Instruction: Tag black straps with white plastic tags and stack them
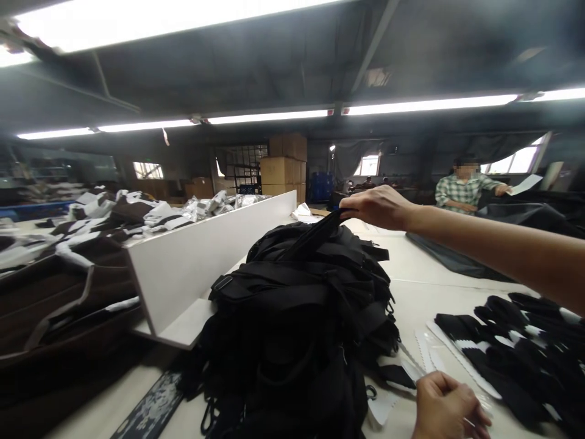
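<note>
Far left: brown bags [41, 305], heaped. Then a printed strip [148, 405], flat on the table [415, 299], and an upright white divider [205, 238]. Just right of the divider, at centre on the table: a black pile [292, 323], probably of bags, with a strap [313, 235] raised at the top, gripped near its end by the fingers of the right hand [377, 204]. Judging by the present lie, barely begun: strap lifted but not free of the pile, most remaining in a tangle. Near the pile's lower right: the left hand [450, 402], fingers curled and pinched on a pale sliver [470, 423], too hidden to identify. Well beyond, a co-worker [466, 192] with a sheet [525, 184]. Far right: black rolls [516, 341]; cannot tell whether finished or waiting.
</note>
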The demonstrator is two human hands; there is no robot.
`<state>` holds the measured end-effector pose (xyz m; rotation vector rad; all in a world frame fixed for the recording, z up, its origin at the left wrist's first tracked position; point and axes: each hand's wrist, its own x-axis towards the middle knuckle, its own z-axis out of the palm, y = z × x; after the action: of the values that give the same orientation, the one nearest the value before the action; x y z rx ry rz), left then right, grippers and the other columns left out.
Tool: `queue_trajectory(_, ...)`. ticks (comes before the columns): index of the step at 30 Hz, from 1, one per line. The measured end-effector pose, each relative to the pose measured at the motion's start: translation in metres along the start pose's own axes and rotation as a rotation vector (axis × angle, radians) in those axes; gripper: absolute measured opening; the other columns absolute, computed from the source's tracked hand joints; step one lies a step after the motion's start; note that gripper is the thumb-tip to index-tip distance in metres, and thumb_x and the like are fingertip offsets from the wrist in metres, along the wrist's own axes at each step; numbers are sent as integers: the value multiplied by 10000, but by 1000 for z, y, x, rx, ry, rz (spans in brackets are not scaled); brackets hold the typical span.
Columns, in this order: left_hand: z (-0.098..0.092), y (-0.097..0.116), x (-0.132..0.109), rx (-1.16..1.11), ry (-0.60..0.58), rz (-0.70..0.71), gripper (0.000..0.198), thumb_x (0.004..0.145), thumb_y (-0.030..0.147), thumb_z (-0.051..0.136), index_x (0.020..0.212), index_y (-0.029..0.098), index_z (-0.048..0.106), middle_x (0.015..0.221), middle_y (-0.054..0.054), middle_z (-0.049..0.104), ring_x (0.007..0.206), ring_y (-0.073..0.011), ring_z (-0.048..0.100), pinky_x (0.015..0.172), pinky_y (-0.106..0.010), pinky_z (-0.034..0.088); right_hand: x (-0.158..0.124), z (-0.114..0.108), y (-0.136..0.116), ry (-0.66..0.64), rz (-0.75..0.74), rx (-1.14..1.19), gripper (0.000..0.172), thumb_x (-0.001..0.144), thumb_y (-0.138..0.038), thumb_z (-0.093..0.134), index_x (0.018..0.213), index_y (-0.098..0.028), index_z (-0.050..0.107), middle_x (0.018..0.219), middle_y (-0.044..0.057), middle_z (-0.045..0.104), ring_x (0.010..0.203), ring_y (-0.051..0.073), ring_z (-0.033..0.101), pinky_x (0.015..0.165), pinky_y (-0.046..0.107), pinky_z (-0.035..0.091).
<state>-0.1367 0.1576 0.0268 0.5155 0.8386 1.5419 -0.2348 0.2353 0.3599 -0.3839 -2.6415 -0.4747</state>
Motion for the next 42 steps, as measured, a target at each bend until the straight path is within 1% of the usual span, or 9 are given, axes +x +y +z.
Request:
queue_trajectory(4,4,2,-4,-21,36,10,418,508,472,760,656,184,496,458,-7,573,291,-70,419,312,-207,203,2,-3,15,-244,108,292,549,793,-696,607,679,-162,661,581,18,588,559,138,495,550,274,312)
queue_trajectory(10,8,4,-12,67,-29,-13,386,530,453,750,640,185,496,487,-11,581,322,-80,439,367,-230,253,-30,15,31,-356,188,669,664,707,-793,591,724,-136,683,660,20,577,629,133,482,589,262,361)
queue_trajectory(18,3,5,-11,142,-74,-18,356,630,438,736,672,176,498,539,-11,599,380,-80,459,411,-230,262,-41,24,41,-369,219,355,501,735,-655,650,845,-177,754,664,-13,611,650,144,539,602,257,371)
queue_trajectory(24,1,4,-12,150,-77,-26,385,620,460,752,696,173,506,547,-14,597,387,-84,461,414,-237,273,-39,39,40,-263,285,134,196,662,-337,786,813,-212,775,744,62,683,805,244,610,654,301,378)
queue_trajectory(27,0,3,-10,148,-72,-27,390,621,467,750,699,172,508,543,-15,599,385,-83,462,411,-234,273,-40,39,40,-316,270,162,223,774,-404,693,730,-198,763,654,39,675,660,186,600,608,279,381)
queue_trajectory(30,-4,4,-7,144,-65,-19,392,621,471,749,689,170,508,532,-14,596,379,-80,466,405,-227,267,-44,20,36,-316,246,182,302,877,-440,578,842,-214,775,652,7,670,605,141,566,586,258,359)
queue_trajectory(33,-10,8,-3,127,-36,0,415,603,487,763,677,175,499,529,-14,598,385,-80,470,404,-222,258,-50,-15,30,-193,148,52,262,906,-428,577,995,-268,765,736,4,693,678,149,574,629,272,330)
queue_trajectory(38,-23,22,1,97,33,46,417,583,473,783,667,164,515,525,-14,600,375,-73,463,405,-212,250,-55,-77,31,-113,67,-308,238,890,-256,642,1107,-271,739,687,-20,678,709,125,629,671,268,321)
queue_trajectory(42,-29,36,-1,54,80,100,411,587,460,776,678,170,501,530,9,581,385,-65,451,416,-203,257,-61,-112,44,-65,65,-451,277,851,-299,636,1108,-258,732,670,-59,683,754,100,643,703,252,319)
